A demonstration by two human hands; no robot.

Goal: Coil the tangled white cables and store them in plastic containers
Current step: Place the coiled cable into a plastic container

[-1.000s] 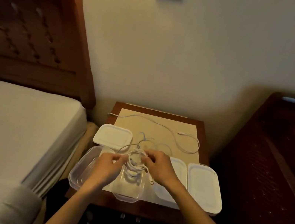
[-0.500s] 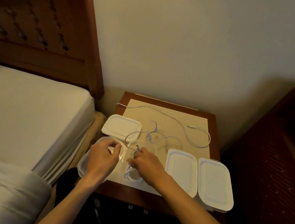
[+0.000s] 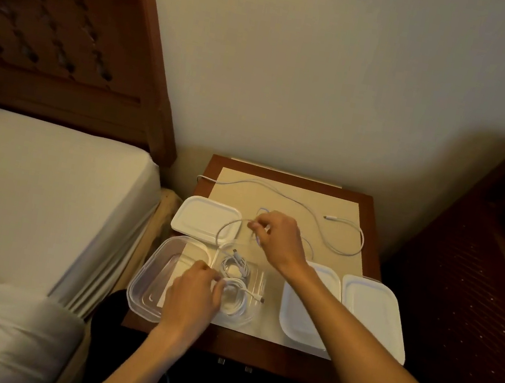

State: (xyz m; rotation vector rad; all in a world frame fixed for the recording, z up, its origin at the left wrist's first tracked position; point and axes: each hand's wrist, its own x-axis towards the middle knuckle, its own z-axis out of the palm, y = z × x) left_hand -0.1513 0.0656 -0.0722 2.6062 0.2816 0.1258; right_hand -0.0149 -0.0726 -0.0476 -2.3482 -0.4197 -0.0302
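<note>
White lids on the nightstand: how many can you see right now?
3. One lid sits at the rear left, behind the clear containers; two lie side by side at the front right, inner and outer. The right forearm partly covers the inner one.

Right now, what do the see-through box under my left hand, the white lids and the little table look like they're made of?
Clear container: seemingly glossy transparent plastic; the table surface shows through its walls.
White lids: likely opaque matte plastic, with moulded raised rims.
Bedside table: reddish-brown wood-look frame, slightly shiny, around a pale matte inset; solid wood or veneer cannot be told.
</note>
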